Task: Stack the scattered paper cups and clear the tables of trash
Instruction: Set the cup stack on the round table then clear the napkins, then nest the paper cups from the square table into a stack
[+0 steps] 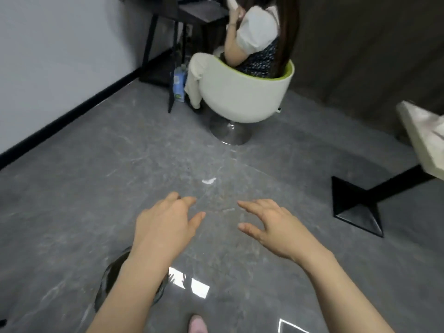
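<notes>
Reaching: both hands are held out over the grey floor (120, 176), palms down, with nothing in them.
Left hand (163, 224): fingers (189, 200) loosely spread and a little bent, holding nothing.
Right hand (274, 227): fingers (249, 207) spread wide, thumb out, holding nothing.
Step in hand: judged as travel between spots, or a reach toward the white scrap (209, 180) that lies on the floor just beyond the fingertips, on the near side of the white tub chair (245, 97).
Task's things: no paper cup shows anywhere; the scrap is the only likely trash in view.
Worktop (422, 140): only its pale corner shows, right of the chair, on a black base (355, 207); what lies on it cannot be told.
Next move calls for: bending lower and a fine pinch, since the scrap looks thin and flat against the floor; else a turn toward the worktop.
Containers: a dark round rim (113, 272), nearer than the chair and partly hidden under the left forearm, may be a bin; its contents cannot be told.
Carton (179, 85): stands on the floor just left of the chair, closed as far as shows.
Chair: a seated person (257, 44) fills it.
</notes>
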